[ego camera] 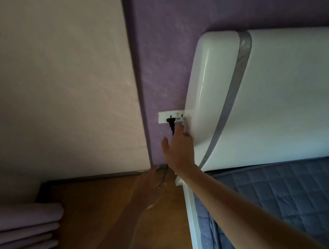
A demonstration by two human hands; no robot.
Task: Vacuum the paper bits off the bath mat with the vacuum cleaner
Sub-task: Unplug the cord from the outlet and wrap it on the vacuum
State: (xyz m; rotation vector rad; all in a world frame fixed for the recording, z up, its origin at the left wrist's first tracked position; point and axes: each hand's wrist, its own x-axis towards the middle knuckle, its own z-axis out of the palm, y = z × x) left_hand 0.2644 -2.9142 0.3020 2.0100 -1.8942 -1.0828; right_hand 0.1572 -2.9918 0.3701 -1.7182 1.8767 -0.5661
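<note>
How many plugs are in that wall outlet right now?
1. A black plug sits in the left side of the white outlet plate, just above the right hand. The plate's right end runs behind the white headboard, so another could be hidden.

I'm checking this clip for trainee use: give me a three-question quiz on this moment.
1. True or false: the black plug sits in the wall socket.
2. Which of the hands is up at the socket: A) left hand B) right hand?
3. Fill in: the socket is partly hidden behind the white ____.

Key: 1 true; 2 B; 3 headboard.
</note>
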